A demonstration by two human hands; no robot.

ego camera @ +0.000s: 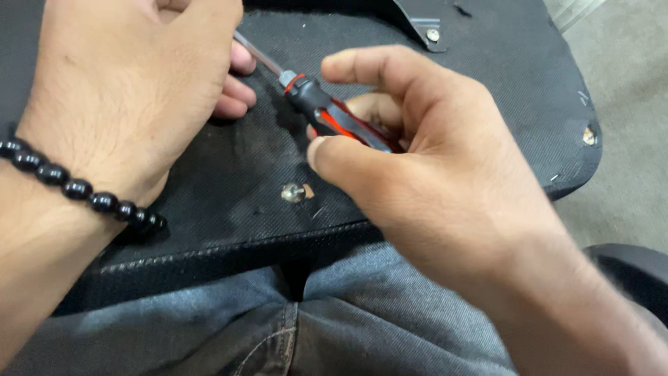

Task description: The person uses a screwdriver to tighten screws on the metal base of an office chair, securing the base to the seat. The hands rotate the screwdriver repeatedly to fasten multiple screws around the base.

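A person's right hand [417,153] closes around the red-and-black plastic handle of a screwdriver [334,115], thumb and fingers pinching it over the middle of a black fabric-covered panel [487,83] resting across denim-clad knees [278,327]. The left hand [132,83] — a black bead bracelet [76,188] at its wrist — presses down near the panel's far-left edge, fingers curled over the tool's steel shaft; its tip is hidden. A silver screw head [293,192] sits near the front edge — a metal bracket [424,24] lies at the far edge.
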